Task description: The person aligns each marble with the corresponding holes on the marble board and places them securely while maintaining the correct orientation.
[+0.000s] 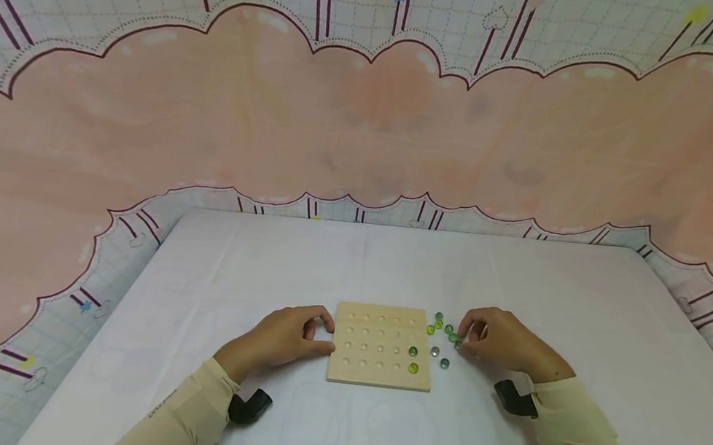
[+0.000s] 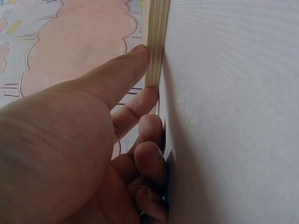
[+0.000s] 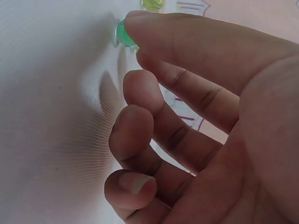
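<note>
A square wooden board with rows of round dimples lies on the white cloth, and two green marbles sit in its right column. My left hand holds the board's left edge, with thumb and forefinger tips against it and the other fingers curled. Several loose green marbles lie just right of the board. My right hand hovers over them. Its thumb tip touches one green marble that rests on the cloth, while the other fingers are curled apart from it.
The white-covered table stretches well beyond the board on all sides. A pink and patterned backdrop hangs behind and around it. A black wrist camera mount sits on each forearm. Another yellow-green marble lies past the thumb.
</note>
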The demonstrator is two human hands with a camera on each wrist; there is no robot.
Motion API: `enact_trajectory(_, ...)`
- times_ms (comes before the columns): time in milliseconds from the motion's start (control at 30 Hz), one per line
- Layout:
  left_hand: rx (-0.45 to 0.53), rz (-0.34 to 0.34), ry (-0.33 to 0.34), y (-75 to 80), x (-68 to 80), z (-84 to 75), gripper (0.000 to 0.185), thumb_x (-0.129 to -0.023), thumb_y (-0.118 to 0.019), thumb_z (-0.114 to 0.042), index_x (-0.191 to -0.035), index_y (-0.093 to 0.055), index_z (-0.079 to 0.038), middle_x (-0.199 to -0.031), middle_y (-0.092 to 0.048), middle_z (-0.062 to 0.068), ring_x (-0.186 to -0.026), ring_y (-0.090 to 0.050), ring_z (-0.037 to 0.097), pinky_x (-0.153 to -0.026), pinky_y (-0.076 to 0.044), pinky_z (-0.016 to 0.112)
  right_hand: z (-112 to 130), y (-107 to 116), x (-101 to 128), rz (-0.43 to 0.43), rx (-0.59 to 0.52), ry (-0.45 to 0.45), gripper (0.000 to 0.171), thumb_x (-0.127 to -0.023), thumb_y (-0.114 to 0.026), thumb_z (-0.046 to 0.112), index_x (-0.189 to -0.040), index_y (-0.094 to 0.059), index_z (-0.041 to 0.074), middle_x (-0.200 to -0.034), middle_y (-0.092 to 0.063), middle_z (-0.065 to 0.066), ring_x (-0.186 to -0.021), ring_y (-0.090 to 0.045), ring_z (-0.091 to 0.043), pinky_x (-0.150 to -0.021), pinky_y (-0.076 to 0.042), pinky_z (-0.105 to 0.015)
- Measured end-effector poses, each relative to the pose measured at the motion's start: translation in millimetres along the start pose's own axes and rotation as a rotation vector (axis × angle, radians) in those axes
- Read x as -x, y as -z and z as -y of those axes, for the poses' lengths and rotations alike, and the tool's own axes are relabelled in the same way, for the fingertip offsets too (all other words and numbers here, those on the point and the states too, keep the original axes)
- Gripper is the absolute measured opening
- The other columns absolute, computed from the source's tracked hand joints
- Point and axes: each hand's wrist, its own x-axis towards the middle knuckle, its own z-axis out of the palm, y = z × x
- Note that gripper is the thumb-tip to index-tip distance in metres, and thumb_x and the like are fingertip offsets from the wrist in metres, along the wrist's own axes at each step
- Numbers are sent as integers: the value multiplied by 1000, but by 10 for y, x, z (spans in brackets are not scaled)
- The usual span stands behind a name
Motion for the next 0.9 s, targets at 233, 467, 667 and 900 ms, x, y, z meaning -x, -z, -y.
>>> enact_trajectory(233,7,5,-2,4,12,4,26,-85,-78,-44,-102,-63,-33,-70,-53,-8,-60,-46,9,-59,-35,25,-13,-16,11,3,8,32,11,-84,-77,7,-89,-69,10,-76,-55,-2,-73,-51,-17,-62,-42,-29)
enact_trajectory(467,12,6,-4,7,28,14,25,-85,-78,-45,-102,-63,-33,-70,-53,-8,-60,-46,9,-59,-36,25,-10,-20,25,7,0,58,9,-84,-76,6,-89,-69,9,-75,-54,-2,-73,-50,-17,-61,-41,-27)
enact_trajectory(667,11,3,-7,11,29,9,26,-85,-78,-45,-102,-63,-32,-70,-53,-8,-60,-46,8,-60,-36,25,-1,-20,28,5,4,57,9,-85,-76,6,-89,-69,9,-76,-54,-2,-73,-50,-17,-61,-41,-27)
enact_trajectory(900,20,7,1,16,32,1,26,-85,-78,-45,-103,-63,-33,-71,-53,-7,-61,-46,9,-60,-36,26,7,-22,34,3,7,52,9,-85,-76,6,-90,-69,9,-76,-55,-2,-73,-50,-17,-61,-41,-27)
